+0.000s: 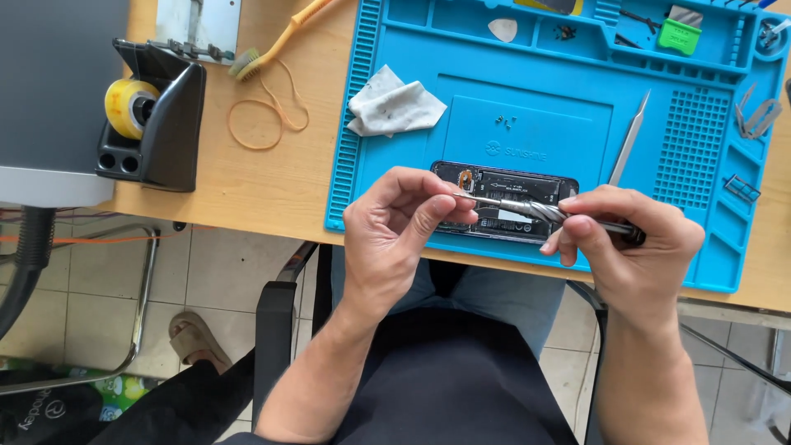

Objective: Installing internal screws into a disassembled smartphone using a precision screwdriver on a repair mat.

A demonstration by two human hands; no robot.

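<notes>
Two hands work over the desk's near edge, and I read the scene from the left. Farthest left stands a black tape dispenser (161,115) with a yellow roll, then an orange rubber band (262,124) lying loose on the wooden desk (264,181), with a yellow-handled brush (276,39) above it. A crumpled grey cloth (391,103) rests on the left part of the blue repair mat (700,247). My left hand (395,239) comes next, its thumb and forefinger pinched narrow on the tip of the metal tweezers (527,208). Under both hands lies the opened phone (503,185), flat on the mat near its front edge, insides facing up. The tweezers cross just above it. My right hand (638,243) grips the dark rear end of the tweezers, fingers curled close around it. A second pair of tweezers (630,140) lies on the mat beyond that hand.
</notes>
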